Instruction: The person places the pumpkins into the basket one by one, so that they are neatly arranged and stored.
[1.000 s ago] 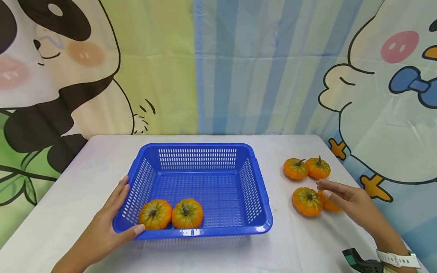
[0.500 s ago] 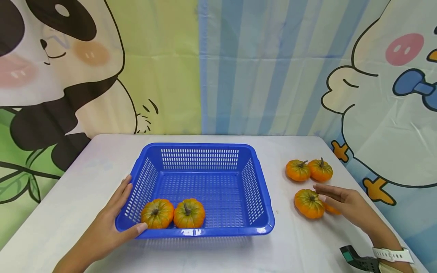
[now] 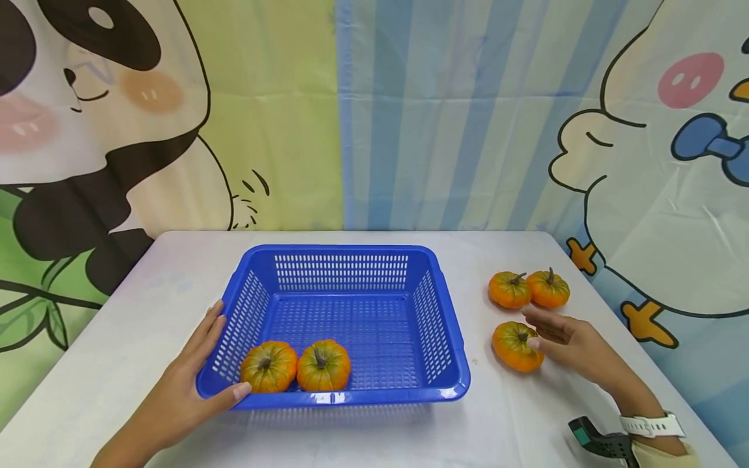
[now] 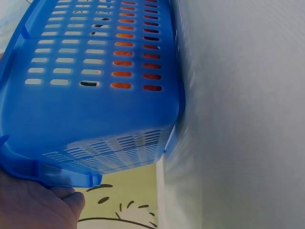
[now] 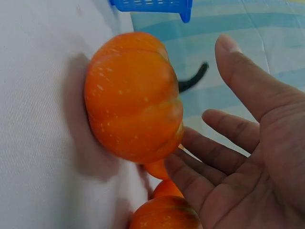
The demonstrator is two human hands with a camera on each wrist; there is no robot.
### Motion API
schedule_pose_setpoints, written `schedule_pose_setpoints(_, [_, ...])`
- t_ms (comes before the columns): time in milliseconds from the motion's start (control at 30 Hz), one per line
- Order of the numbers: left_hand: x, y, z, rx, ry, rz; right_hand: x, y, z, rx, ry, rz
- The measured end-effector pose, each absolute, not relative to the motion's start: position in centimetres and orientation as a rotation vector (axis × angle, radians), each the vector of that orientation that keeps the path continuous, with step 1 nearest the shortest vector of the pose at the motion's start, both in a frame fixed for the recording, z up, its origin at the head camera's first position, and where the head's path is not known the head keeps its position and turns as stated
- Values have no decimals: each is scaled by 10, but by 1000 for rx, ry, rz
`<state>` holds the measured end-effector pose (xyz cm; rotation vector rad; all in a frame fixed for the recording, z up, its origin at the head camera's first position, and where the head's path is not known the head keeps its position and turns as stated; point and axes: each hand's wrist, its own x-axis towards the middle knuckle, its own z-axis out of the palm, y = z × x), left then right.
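Head view shows a rectangular blue plastic basket with slotted walls point(image 3: 398, 395) on a white cloth-covered table point(image 3: 468, 435). At the basket's near-left corner, the person's left hand point(image 3: 178, 393) lies spread, its fingers extended along the left side and its thumb resting on the near rim. Left wrist view has that hand against the rim, with orange showing through the slots.

Inside the basket, two small, ribbed orange-and-green pumpkins sit side by side along the near wall: a left-hand pumpkin point(image 3: 268, 367) and a right-hand pumpkin point(image 3: 324, 366).

Well to the basket's right, the person's right hand point(image 3: 576, 346) is beside a squat orange pumpkin with a dark stem point(image 3: 516, 348) resting on the table. Its thumb stands wide apart from its loosely extended fingers, and it has hold of nothing; whether a fingertip touches the pumpkin, I cannot tell. Right wrist view shows more orange pumpkins point(image 5: 166, 214) beyond it, partly hidden. Farther back on the table, two more stemmed pumpkins point(image 3: 509, 290) stand next to each other. A white strap point(image 3: 652, 426) circles the right wrist.
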<state>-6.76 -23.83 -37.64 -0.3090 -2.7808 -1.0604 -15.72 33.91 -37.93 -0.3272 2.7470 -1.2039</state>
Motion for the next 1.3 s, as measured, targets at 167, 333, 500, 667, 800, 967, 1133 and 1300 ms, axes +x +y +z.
schedule_pose_setpoints(167, [-67,-239,-377,-311,-2776,-1061,-162,337,-386,-317,2774,-1125])
schedule_pose_setpoints(333, [-67,-239,-378,-311,-2773,-1067,-166,332,-393,-308,2779,-1037])
schedule_pose_setpoints(500, [-66,-239,-379,-320,-2760,-1078,-168,330,-394,-275,2769,-1036])
schedule_pose_setpoints(667, [-66,-238,-378,-336,-2747,-1087,-170,329,-393,-253,2764,-1052])
schedule_pose_setpoints(800, [-66,-238,-376,-337,-2752,-1085,-171,329,-392,-244,2807,-1051])
schedule_pose_setpoints(967, [-67,-238,-376,-329,-2759,-1076,-171,328,-390,-249,2847,-1041])
schedule_pose_setpoints(1133, [-67,-239,-377,-335,-2756,-1075,-171,325,-389,-253,2856,-1054])
schedule_pose_setpoints(1300, [-67,-239,-378,-354,-2743,-1082,-172,322,-387,-261,2850,-1113])
